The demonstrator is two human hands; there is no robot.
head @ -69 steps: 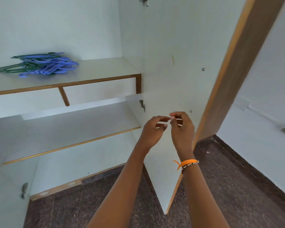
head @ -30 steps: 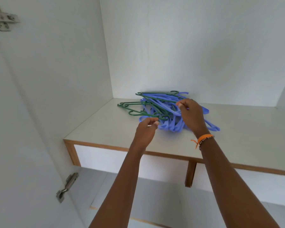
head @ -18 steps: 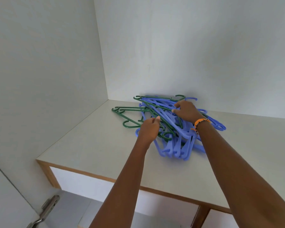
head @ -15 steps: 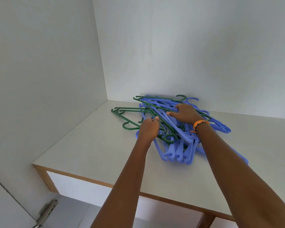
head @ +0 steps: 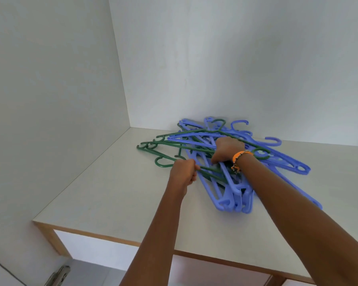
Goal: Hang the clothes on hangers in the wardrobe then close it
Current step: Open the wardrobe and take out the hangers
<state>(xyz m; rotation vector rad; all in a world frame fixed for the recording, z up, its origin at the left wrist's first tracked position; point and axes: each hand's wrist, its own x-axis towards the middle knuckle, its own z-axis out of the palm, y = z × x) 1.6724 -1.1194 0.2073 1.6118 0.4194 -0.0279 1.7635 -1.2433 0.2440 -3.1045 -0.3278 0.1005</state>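
A tangled pile of plastic hangers lies on the top wardrobe shelf (head: 116, 201) near the back wall. Several are blue (head: 232, 195) and several are green (head: 163, 145). My left hand (head: 184, 172) grips a thin green hanger bar at the pile's near left edge. My right hand (head: 227, 149), with an orange band at the wrist, is closed on hanger bars in the middle of the pile; its fingertips are hidden among them. No clothes are in view.
White wardrobe walls close in the shelf at the left (head: 50, 100) and the back (head: 246, 69). The shelf has a wooden front edge (head: 112, 238). A metal door hinge (head: 58, 275) shows at the bottom left.
I turned from the open door up to the top shelf and both hands reached into the hanger pile. Since half a second ago, my hands have closed on hangers and the pile has shifted slightly.
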